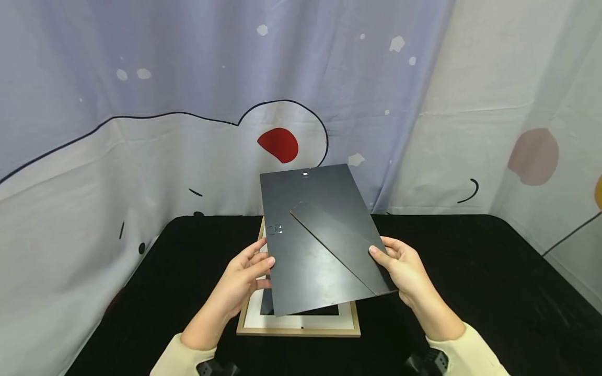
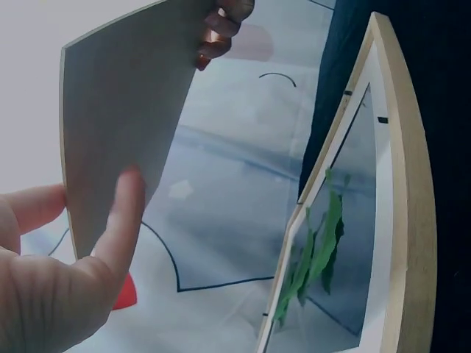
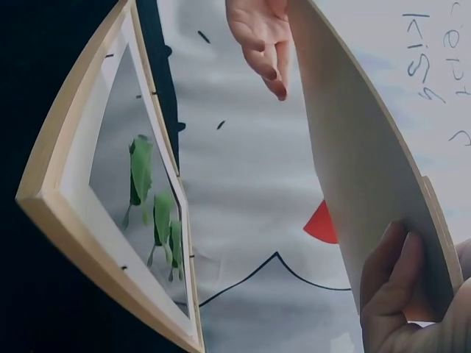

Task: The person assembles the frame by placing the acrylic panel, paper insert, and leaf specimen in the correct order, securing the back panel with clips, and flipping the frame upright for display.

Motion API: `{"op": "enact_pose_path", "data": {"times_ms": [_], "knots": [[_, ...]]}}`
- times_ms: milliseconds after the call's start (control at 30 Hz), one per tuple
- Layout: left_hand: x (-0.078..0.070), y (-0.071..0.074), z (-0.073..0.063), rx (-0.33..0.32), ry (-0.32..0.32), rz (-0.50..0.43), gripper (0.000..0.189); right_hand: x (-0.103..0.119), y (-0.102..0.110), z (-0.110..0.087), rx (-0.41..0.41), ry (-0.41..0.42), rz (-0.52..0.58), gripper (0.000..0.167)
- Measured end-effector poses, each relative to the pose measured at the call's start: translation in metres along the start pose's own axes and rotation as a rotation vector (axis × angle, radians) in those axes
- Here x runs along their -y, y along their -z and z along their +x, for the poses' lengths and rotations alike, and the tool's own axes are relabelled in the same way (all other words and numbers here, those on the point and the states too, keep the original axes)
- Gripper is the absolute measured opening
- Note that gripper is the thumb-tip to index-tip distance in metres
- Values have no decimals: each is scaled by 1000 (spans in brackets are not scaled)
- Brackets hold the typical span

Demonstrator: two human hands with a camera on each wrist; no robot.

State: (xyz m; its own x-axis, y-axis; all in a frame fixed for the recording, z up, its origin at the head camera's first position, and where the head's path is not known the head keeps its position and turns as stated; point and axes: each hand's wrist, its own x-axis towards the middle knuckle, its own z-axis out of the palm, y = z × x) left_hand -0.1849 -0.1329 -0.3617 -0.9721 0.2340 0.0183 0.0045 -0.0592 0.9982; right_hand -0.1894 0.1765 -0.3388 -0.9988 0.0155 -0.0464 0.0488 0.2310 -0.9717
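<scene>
A dark grey picture-frame backing board (image 1: 324, 209), with a diagonal stand flap on its upper face, is held up tilted over the table. My left hand (image 1: 237, 284) pinches its left edge, thumb on the dark face and fingers behind. At the lower right edge, my right hand (image 1: 408, 271) grips it the same way. The board's plain underside (image 3: 360, 154) shows in the right wrist view. Beneath it lies a light wooden picture frame (image 1: 296, 331), partly hidden, with a white border. Green leaf shapes (image 2: 327, 235) show inside the frame in the left wrist view.
A black cloth (image 1: 470, 261) covers the table under the frame. Behind the table hangs a pale curtain (image 1: 188, 156) with a black outline and a red spot. Small dark tabs (image 2: 383, 120) stick out along the frame's inner edge.
</scene>
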Motion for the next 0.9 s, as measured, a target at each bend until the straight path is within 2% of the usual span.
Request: {"op": "enact_pose_path", "data": {"times_ms": [233,400,600,900], "knots": [[1,8,3,90,-79,-41,62,0,-12,5,-14,32,50,50],[-2,11,1,68,-100,-35,60,0,-17,7,-5,27,69,47],[-7,14,0,41,-73,-16,63,-1,-20,3,6,40,88,47],[-6,25,1,11,-53,15,64,-4,-23,3,113,32,83,52]]}}
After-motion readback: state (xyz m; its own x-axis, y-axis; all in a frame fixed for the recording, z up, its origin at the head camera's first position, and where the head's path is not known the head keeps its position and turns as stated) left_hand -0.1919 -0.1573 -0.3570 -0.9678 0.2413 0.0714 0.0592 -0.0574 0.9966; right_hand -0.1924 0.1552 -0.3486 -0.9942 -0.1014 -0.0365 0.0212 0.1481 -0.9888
